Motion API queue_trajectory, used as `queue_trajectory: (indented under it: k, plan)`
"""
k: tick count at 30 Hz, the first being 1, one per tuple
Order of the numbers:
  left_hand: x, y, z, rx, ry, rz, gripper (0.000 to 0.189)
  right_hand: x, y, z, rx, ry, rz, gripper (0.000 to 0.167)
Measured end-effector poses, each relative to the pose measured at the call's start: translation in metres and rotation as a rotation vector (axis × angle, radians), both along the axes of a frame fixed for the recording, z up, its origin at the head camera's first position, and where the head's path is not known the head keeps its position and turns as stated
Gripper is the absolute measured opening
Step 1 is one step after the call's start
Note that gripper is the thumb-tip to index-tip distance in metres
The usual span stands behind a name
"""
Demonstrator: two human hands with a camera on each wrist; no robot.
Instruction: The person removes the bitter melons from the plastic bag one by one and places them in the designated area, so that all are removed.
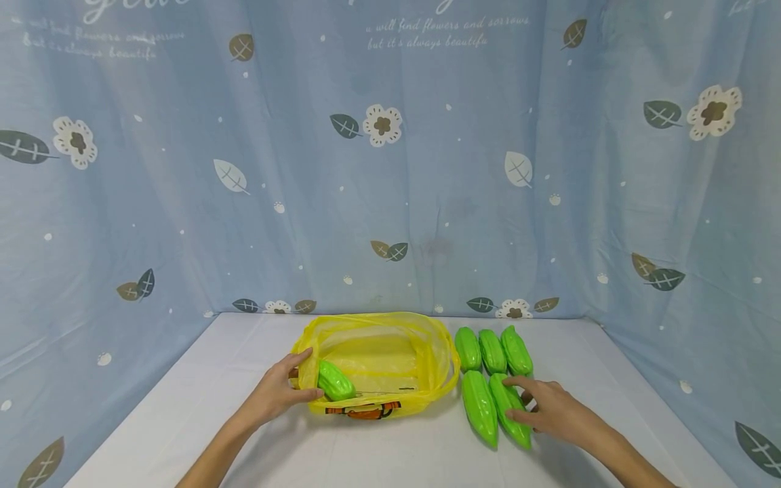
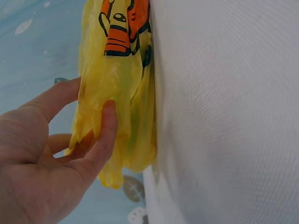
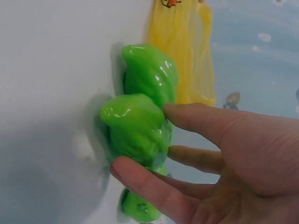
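Observation:
A yellow plastic bag (image 1: 439, 386) with an orange print stands with its mouth open at the middle of the table. My left hand (image 1: 277, 393) holds its left side, the thumb in front and other fingers behind the film. Inside the bag, near that hand, lies one glossy green bitter melon (image 1: 335, 381). To the right, my right hand (image 1: 552, 410) is around a front-row bitter melon (image 3: 135, 123), thumb and fingers spread on either side of it, fingertips right at its surface. Another bitter melon (image 1: 480, 408) lies close along its left side.
Behind the front pair, a row of three more bitter melons (image 1: 493, 351) lies beside the bag's right edge. All rest on a white table (image 1: 354, 454). A blue patterned curtain (image 1: 403, 203) hangs along the back and both sides.

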State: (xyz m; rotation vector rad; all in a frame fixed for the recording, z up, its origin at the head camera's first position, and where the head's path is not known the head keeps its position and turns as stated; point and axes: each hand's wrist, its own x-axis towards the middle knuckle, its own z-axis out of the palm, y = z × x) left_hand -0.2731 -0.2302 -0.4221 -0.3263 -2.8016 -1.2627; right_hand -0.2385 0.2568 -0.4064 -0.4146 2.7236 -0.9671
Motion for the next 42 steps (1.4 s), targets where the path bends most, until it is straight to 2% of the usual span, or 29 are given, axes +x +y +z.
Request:
queue_trajectory:
  k: [8,17,29,35,42]
  plan:
    - [0.001,0.000,0.001,-0.005,0.000,-0.001,0.090,0.003,0.001,0.003,0.000,0.008,0.018,0.063]
    - [0.001,-0.002,0.000,-0.009,0.003,-0.008,0.091,0.000,0.000,0.009,0.071,0.028,-0.028,0.060]
    - [0.001,-0.001,0.001,0.000,-0.011,-0.010,0.092,-0.007,-0.011,0.032,0.136,0.157,-0.027,0.056]
    - [0.001,-0.001,0.000,-0.025,0.015,-0.033,0.086,-0.011,-0.021,0.043,0.148,0.171,-0.031,0.056]
    - [0.000,0.000,0.000,-0.055,0.024,-0.026,0.083,-0.018,-0.039,0.053,0.159,0.221,0.017,0.049]
